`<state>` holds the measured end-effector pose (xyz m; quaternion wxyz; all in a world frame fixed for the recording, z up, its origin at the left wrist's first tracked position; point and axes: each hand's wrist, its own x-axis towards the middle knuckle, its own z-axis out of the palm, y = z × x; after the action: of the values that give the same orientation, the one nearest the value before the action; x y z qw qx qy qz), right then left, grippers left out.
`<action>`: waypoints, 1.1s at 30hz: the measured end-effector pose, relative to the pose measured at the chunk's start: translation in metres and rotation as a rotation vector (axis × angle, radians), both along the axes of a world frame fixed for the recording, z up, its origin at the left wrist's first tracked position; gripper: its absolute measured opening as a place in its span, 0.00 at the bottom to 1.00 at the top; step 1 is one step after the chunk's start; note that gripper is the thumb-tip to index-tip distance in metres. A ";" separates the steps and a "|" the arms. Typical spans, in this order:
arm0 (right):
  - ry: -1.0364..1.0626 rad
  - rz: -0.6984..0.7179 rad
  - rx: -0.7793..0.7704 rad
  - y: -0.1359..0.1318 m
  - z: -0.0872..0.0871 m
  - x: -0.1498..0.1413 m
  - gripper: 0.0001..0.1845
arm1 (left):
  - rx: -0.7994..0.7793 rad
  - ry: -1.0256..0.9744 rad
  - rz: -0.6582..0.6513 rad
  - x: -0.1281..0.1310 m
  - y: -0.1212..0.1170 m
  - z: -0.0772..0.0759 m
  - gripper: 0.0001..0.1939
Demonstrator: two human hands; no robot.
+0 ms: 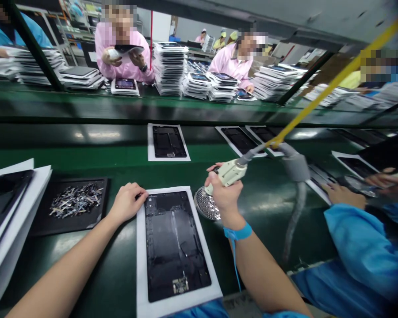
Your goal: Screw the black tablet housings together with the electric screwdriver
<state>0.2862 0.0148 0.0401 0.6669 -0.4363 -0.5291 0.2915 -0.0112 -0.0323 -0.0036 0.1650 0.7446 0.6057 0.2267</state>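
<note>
A tablet housing [172,247], dark with its inner side up and a small circuit board near its lower end, lies on a white sheet [142,269] in front of me. My left hand [130,202] is closed at the upper left corner, thumb and finger on the sheet's edge. Beyond the right edge, my right hand [223,192] grips a cream-coloured corded hand tool [232,172]. A perforated round metal disc [207,205] shows under that hand; whether it belongs to the tool I cannot tell. A blue wrist strap [239,232] circles my right wrist.
Left of me are a black tray [104,194] of small strips and a stack of sheets and housings [20,221]. More housings [168,142] lie across the green bench. A yellow cord [331,84] and grey hose [296,212] hang right, near a co-worker's blue sleeve [361,234].
</note>
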 end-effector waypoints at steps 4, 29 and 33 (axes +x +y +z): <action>0.090 0.081 0.065 -0.013 0.014 -0.024 0.13 | -0.025 0.022 0.003 0.003 -0.001 0.002 0.14; -0.020 0.461 -0.040 -0.018 -0.019 -0.157 0.14 | -0.037 0.110 0.014 0.007 -0.001 -0.002 0.12; -0.004 0.481 -0.057 -0.017 -0.025 -0.157 0.17 | -0.064 0.131 0.026 0.008 -0.001 0.000 0.11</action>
<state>0.1295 -0.0023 0.0154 0.5646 -0.3169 -0.6106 0.4560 -0.0031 -0.0333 -0.0031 0.1456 0.7444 0.6316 0.1603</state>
